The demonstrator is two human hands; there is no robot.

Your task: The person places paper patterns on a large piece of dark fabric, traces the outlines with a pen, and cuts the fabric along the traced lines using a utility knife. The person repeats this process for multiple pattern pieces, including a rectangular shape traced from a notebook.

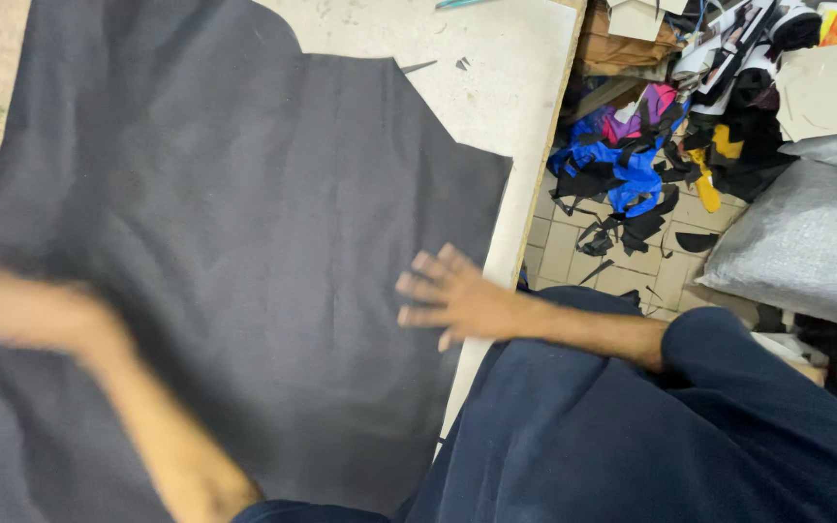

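The right hand (452, 295) in a dark blue sleeve lies flat, fingers (428, 261) spread wide, on the right edge of the big dark grey cloth sheet (234, 223). The cloth covers the pale table (506, 87). The left hand (26, 310) rests on the cloth's left side, too blurred to tell its fingers.

1. The black sheet (234, 252) is big, dark and flat. It looks a bit rough, like thick cloth or leather.
2. It lies spread out on the pale bench (496, 87) and covers most of it.
3. Its top edge is cut in steps and slants, with one curved notch near the top.
4. Its right edge runs close to the side of the bench.
5. The right hand (448, 295) lies flat and open on its right edge. The left hand (36, 310), blurry, rests on its left part.
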